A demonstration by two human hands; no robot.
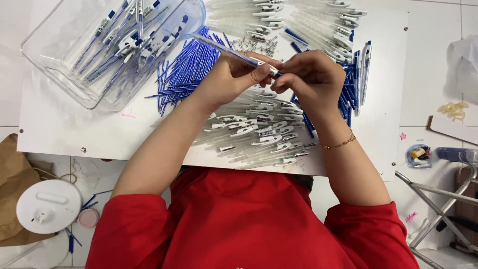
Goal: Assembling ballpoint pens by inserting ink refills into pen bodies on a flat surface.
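Both hands pinch one blue-and-clear pen over a white board full of pen parts.

Nearest: red sleeves, forearms, thin gold bracelet (339, 144) on right wrist. Under the hands, heap of clear pen barrels (259, 130) with white clips on the white board (59, 130). Left hand (234, 77) fingers closed round the pen (230, 51), which angles up-left. Right hand (309, 75) fingertips pinched narrow on the pen's near end, touching left fingertips. Behind: pile of blue refills (185, 70), small metal springs (258, 45), more barrels at top. Far left: clear plastic tub (59, 65) holding assembled pens. White lid (48, 205) on floor, lower left.
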